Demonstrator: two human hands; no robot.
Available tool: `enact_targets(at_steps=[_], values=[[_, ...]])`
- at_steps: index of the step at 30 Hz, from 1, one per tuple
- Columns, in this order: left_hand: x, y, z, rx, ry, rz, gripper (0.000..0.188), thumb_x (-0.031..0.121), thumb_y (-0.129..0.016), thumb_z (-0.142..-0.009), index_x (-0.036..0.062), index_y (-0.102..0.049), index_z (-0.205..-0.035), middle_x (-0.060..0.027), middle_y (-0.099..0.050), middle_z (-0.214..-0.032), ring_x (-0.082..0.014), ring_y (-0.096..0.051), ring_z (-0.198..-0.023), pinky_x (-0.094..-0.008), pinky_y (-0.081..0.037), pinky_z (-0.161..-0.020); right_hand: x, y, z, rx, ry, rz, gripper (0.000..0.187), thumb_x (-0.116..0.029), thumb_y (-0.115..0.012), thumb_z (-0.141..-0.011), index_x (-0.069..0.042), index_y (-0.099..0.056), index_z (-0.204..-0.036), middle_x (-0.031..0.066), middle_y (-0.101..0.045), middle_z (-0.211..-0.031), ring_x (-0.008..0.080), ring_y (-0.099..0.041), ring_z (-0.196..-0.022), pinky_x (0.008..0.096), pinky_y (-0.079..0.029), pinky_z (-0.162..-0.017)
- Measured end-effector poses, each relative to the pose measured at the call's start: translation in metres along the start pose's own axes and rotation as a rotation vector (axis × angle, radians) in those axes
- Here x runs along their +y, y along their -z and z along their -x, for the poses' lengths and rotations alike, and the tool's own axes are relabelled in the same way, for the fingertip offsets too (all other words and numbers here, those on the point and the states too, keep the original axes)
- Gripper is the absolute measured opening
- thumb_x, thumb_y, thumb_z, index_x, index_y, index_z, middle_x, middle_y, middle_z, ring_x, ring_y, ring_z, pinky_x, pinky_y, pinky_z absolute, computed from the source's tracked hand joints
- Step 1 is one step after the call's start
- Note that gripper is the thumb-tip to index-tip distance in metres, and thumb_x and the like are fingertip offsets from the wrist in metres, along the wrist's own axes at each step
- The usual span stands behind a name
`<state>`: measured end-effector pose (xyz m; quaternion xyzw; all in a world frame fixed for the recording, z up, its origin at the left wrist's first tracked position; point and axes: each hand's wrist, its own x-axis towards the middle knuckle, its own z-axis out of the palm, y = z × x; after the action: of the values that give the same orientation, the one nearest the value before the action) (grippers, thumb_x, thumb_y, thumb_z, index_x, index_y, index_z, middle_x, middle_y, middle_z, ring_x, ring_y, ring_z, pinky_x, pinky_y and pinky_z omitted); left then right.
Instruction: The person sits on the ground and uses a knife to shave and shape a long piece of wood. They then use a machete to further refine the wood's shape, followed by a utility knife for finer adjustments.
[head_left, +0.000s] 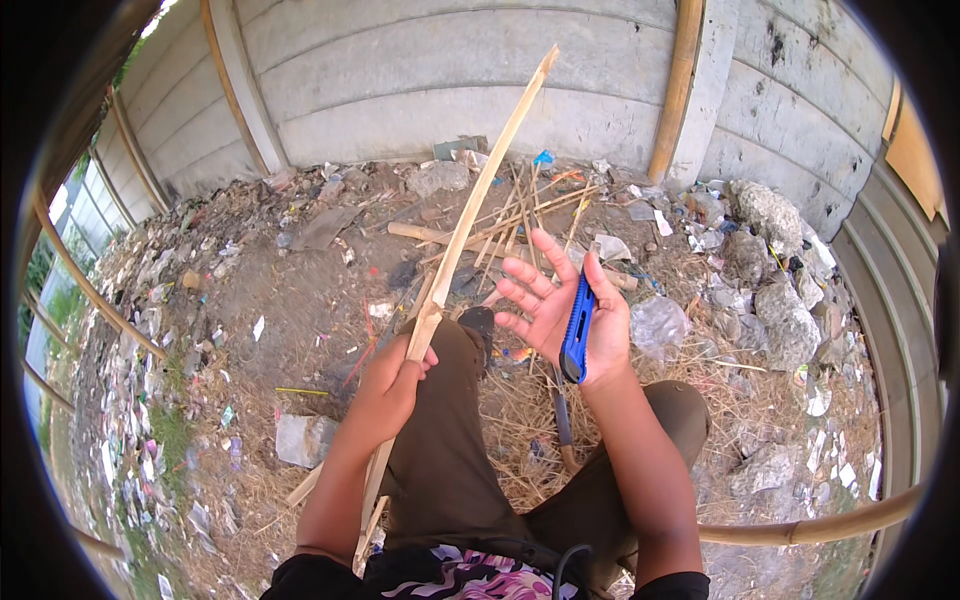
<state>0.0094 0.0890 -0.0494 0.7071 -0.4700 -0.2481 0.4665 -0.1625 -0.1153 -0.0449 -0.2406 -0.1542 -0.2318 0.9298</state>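
Note:
My left hand (388, 398) is closed around a long split bamboo strip (468, 222), near a joint in it. The strip slants up and away to the right, its lower end passing beside my left forearm. On the right, my right hand (566, 318) is turned palm up with its fingers spread. A blue utility knife (577, 325) is held in it by the thumb against the palm. I cannot make out a bare blade on it. The right hand is apart from the strip.
Between my legs lies a tool with a dark blade (562, 418) and wooden handle. Cut bamboo sticks (515, 215) are piled ahead, near a clear plastic bag (660, 327). Concrete rubble (785, 310) lies right, by a panel wall (470, 110). A bamboo pole (800, 530) crosses low at right.

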Motion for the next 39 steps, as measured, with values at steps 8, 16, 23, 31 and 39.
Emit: enact_targets(at_steps=[8, 16, 23, 31, 39], values=[[0.015, -0.031, -0.024, -0.259, 0.087, 0.46, 0.019, 0.009, -0.043, -0.095, 0.001, -0.055, -0.107, -0.0057, -0.055, -0.088, -0.014, -0.057, -0.07, -0.0276, -0.048, -0.057, -0.004, -0.022, -0.003, 0.168, 0.097, 0.024, 0.059, -0.049, -0.043, -0.102, -0.007, -0.042, -0.144, 0.024, -0.054, -0.133, 0.0388, -0.051, -0.127, 0.0564, -0.041, -0.105], [0.002, -0.065, -0.046, -0.368, 0.329, 0.666, 0.021, 0.024, -0.047, -0.104, 0.0047, -0.052, -0.109, 0.0047, -0.04, -0.074, -0.0018, -0.033, -0.054, -0.0196, -0.028, -0.044, -0.028, 0.005, 0.005, 0.733, -0.021, 0.75, 0.043, -0.051, -0.046, -0.095, -0.011, -0.045, -0.079, -0.0023, -0.03, -0.054, 0.0129, -0.033, -0.044, 0.0337, -0.039, -0.046], [-0.009, -0.064, -0.051, -0.562, 0.289, 0.792, 0.05, 0.045, -0.039, -0.108, 0.0012, -0.05, -0.131, 0.0064, -0.036, -0.071, -0.0022, -0.031, -0.051, -0.0187, -0.029, -0.043, -0.023, 0.005, 0.033, 0.753, 0.305, 1.895, 0.043, -0.039, -0.049, -0.105, 0.002, -0.054, -0.095, 0.014, -0.051, -0.06, 0.0238, -0.052, -0.049, 0.04, -0.039, -0.051], [-0.011, -0.073, -0.049, -0.658, 0.359, 0.754, 0.055, 0.048, -0.034, -0.108, 0.0023, -0.05, -0.132, 0.0073, -0.035, -0.069, -0.002, -0.031, -0.051, -0.0188, -0.029, -0.044, -0.021, -0.006, 0.068, 0.671, -0.019, 2.218, 0.042, -0.042, -0.044, -0.105, -0.002, -0.053, -0.093, 0.0199, -0.061, -0.066, 0.0424, -0.062, -0.062, 0.0497, -0.045, -0.056], [-0.008, -0.099, -0.032, -0.513, 0.237, 0.428, 0.052, 0.049, -0.035, -0.108, 0.0061, -0.055, -0.13, 0.0067, -0.039, -0.073, -0.0021, -0.033, -0.056, -0.0191, -0.031, -0.048, -0.005, 0.009, 0.082, 0.532, -0.247, 2.367, 0.041, -0.042, -0.041, -0.106, -0.003, -0.051, -0.094, 0.0199, -0.059, -0.062, 0.0435, -0.062, -0.062, 0.0523, -0.046, -0.057]])
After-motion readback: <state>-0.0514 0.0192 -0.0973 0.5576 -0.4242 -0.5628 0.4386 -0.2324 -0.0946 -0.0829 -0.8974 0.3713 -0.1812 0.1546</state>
